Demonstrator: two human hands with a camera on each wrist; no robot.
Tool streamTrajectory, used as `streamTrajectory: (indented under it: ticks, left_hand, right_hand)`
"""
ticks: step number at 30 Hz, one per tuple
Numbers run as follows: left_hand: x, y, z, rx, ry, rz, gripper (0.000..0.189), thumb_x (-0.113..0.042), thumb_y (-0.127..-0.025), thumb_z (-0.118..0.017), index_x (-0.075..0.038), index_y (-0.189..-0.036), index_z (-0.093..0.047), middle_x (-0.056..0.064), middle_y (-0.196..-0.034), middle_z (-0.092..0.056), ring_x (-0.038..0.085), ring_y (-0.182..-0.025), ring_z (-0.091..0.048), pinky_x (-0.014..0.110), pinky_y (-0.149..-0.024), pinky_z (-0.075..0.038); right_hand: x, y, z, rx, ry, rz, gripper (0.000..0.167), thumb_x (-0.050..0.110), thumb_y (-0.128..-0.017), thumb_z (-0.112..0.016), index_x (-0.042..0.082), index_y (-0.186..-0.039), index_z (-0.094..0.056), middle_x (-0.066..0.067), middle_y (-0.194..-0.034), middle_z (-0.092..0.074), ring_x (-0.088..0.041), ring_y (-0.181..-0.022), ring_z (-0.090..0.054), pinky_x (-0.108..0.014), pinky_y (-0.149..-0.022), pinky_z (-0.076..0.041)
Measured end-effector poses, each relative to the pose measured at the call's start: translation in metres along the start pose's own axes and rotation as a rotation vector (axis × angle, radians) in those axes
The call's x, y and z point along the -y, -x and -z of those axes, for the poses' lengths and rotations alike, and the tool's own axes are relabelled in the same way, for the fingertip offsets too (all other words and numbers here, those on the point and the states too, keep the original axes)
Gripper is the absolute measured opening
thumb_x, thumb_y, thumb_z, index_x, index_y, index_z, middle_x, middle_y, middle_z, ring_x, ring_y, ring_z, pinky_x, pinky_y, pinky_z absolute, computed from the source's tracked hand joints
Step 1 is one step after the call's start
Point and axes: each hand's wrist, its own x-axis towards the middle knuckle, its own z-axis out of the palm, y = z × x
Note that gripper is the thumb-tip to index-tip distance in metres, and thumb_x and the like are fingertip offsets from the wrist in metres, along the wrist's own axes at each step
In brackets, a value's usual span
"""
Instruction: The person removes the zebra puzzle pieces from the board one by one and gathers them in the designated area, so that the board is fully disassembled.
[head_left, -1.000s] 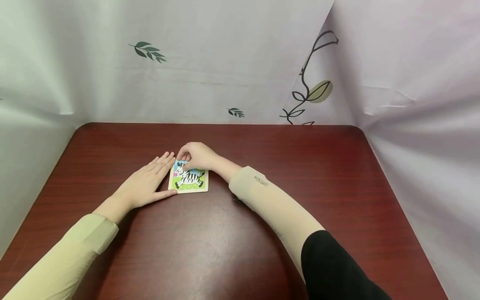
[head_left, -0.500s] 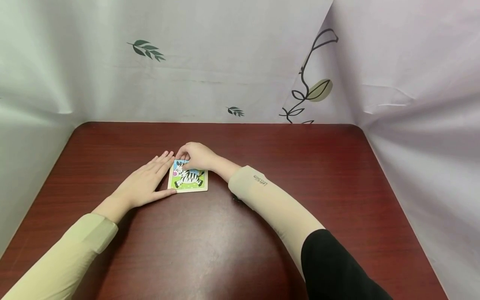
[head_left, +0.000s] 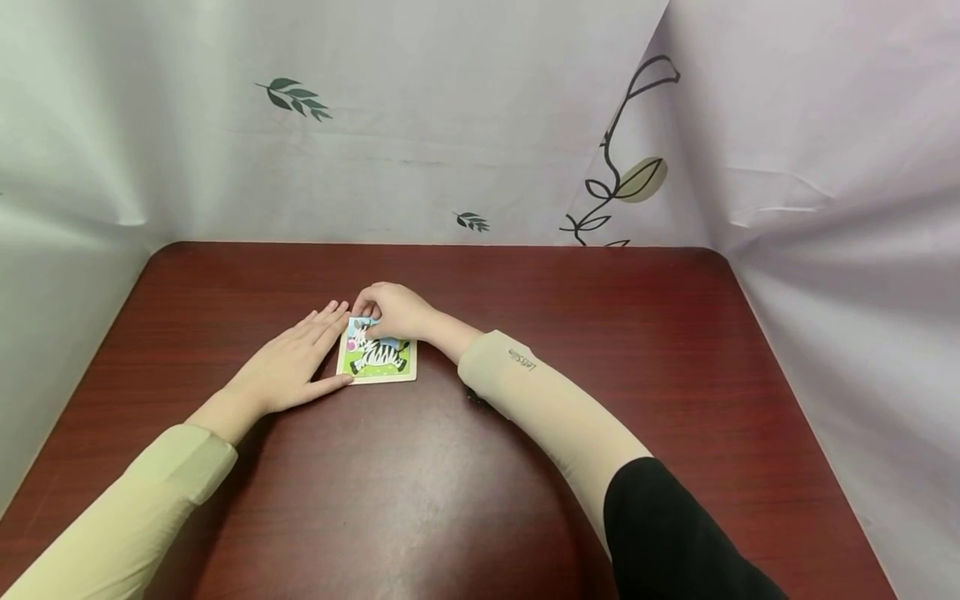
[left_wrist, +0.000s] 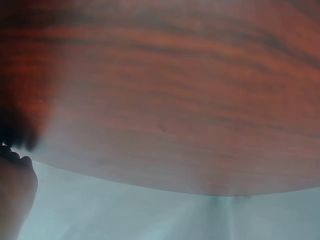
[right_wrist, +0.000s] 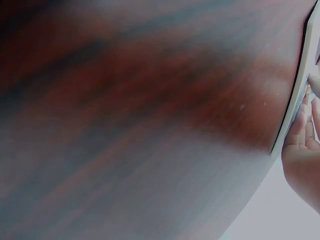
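Table point(head_left: 420, 475): and here's soft glare, pooling on the near half!
Curtain point(head_left: 442, 125): bright behind the table, greenish left of it, pinkish right.
Left sleeve point(head_left: 180, 467): dark shadow beside it on the table.
Zebra board point(head_left: 378, 358): stripes readable, head view.
Wrist views: dim, grain smeared, table edge bowing!

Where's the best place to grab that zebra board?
The zebra board is probably best pinched at the near end of its right edge, coming from the right. It lies flat, and that thin edge is uncovered; the left hand flanks its left side and the right hand covers part of the far side.
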Motion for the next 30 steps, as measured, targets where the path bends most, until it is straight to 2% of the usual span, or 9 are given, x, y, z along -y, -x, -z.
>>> streamTrajectory:
  ticks: [5,12,17,24,30]
  left_hand:
    - [0.0003,0.0002,-0.0009,0.011,0.006,0.009,0.083,-0.041,-0.102,-0.066,0.007,-0.162,-0.034,0.025,-0.172,-0.031,0.043,-0.162,-0.027,0.047,-0.137,-0.020]
    - [-0.0001,0.0012,-0.0014,0.016,0.003,0.018,0.083,-0.044,-0.103,-0.065,0.007,-0.162,-0.034,0.025,-0.172,-0.030,0.041,-0.163,-0.026,0.037,-0.139,-0.010]
    - [0.0011,0.0009,-0.0026,0.011,-0.004,0.012,0.084,-0.044,-0.103,-0.065,0.007,-0.162,-0.033,0.025,-0.172,-0.030,0.040,-0.163,-0.026,0.035,-0.139,-0.006]
    - [0.0018,0.0008,-0.0043,0.013,-0.007,0.017,0.084,-0.045,-0.103,-0.065,0.006,-0.162,-0.034,0.024,-0.173,-0.029,0.039,-0.163,-0.025,0.037,-0.139,-0.009]
    - [0.0021,0.0004,-0.0048,0.018,-0.010,0.016,0.086,-0.046,-0.104,-0.064,0.006,-0.164,-0.031,0.024,-0.173,-0.028,0.040,-0.163,-0.025,0.036,-0.139,-0.007]
  right_hand:
    - [-0.0006,0.0007,0.0000,-0.004,0.006,0.005,0.028,0.017,-0.094,-0.082,0.011,-0.120,-0.073,-0.001,-0.112,-0.071,-0.011,-0.101,-0.063,-0.016,-0.088,-0.050]
    - [-0.0010,0.0017,-0.0002,-0.013,0.001,0.001,0.028,0.018,-0.093,-0.084,0.013,-0.119,-0.073,0.000,-0.110,-0.072,-0.010,-0.099,-0.064,-0.015,-0.087,-0.049]
    - [-0.0014,0.0021,-0.0003,-0.047,-0.072,0.003,0.020,0.017,-0.097,-0.080,0.011,-0.115,-0.075,-0.003,-0.108,-0.075,-0.011,-0.096,-0.068,-0.013,-0.082,-0.051]
    - [-0.0024,0.0003,0.0004,-0.059,-0.121,-0.008,0.015,0.016,-0.101,-0.074,0.009,-0.113,-0.077,-0.005,-0.107,-0.077,-0.013,-0.097,-0.070,-0.010,-0.082,-0.051]
    - [-0.0067,0.0004,0.0069,-0.073,-0.277,-0.020,0.017,0.011,-0.099,-0.074,0.003,-0.114,-0.078,-0.013,-0.112,-0.079,-0.019,-0.101,-0.073,-0.011,-0.084,-0.055]
